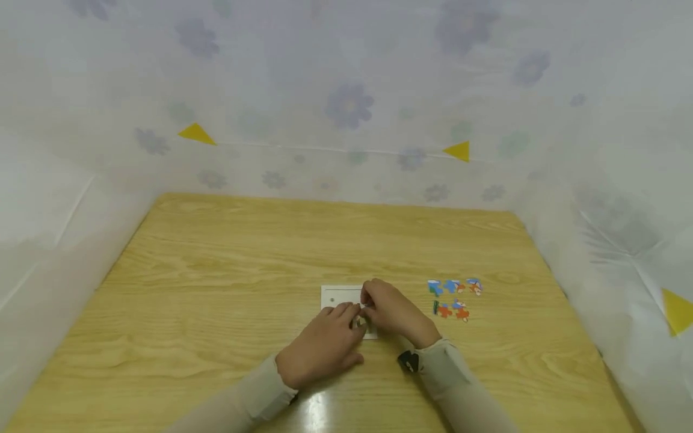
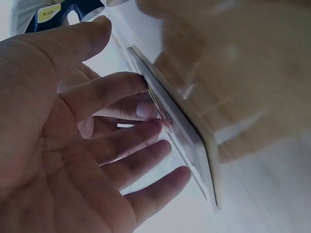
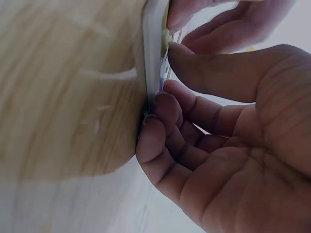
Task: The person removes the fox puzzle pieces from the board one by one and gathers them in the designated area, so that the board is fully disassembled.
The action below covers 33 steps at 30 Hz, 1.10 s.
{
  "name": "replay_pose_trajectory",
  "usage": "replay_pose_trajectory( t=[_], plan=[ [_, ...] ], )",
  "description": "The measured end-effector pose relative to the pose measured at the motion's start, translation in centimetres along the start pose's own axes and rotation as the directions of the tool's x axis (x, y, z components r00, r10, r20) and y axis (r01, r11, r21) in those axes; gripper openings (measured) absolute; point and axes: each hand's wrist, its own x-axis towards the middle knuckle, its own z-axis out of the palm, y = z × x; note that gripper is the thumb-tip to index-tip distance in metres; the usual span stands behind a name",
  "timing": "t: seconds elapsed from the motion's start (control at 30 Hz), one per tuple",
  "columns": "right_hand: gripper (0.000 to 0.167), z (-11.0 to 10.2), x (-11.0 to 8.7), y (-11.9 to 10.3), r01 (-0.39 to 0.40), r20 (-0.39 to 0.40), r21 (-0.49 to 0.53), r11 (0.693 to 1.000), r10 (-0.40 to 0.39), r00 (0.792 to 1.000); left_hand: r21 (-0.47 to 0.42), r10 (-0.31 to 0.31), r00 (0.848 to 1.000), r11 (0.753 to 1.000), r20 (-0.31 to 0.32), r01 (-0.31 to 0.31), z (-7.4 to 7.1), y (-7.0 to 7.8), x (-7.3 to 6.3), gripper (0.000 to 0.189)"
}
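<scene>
A thin white puzzle board [image 1: 327,296] lies flat on the table in front of me. My left hand [image 1: 327,340] reaches over its near side, and the fairly straight fingers [image 2: 158,187] touch its face. At the right side, my right hand [image 1: 397,313] has its fingers curled against the board's edge, with the thumb [image 3: 211,73] on the upper face. The two hands nearly meet over the board and cover much of it. Whether a small piece sits under the right fingertips I cannot tell.
Several loose jigsaw pieces [image 1: 446,311] in blue, orange and white lie in two rows to the right of the board. The wooden table [image 1: 216,270] is bounded by pale flowered sheeting [image 1: 346,72] at the back and sides. Yellow triangles [image 1: 457,151] mark the sheeting.
</scene>
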Motion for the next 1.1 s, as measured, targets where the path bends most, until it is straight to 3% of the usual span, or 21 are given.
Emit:
replay_pose_trajectory(
  t=[0.3,0.53,1.1],
  plan=[
    [0.014,0.0,-0.3,0.1,0.003,-0.005,-0.006,1.000,-0.003,1.000,-0.033,0.044,0.995,0.998,-0.094,-0.047,0.6,-1.7,0.6,0.023],
    [0.017,0.2,-0.4,0.3,-0.015,0.016,0.022,1.000,0.015,1.000,-0.076,0.021,0.998,0.997,-0.062,-0.026,0.3,-2.7,0.9,0.008],
    [0.013,-0.1,-0.3,0.5,0.037,0.073,0.095,0.995,-0.044,0.996,0.009,-0.004,0.999,1.000,-0.038,0.004,0.4,-2.0,0.7,0.023]
  ],
)
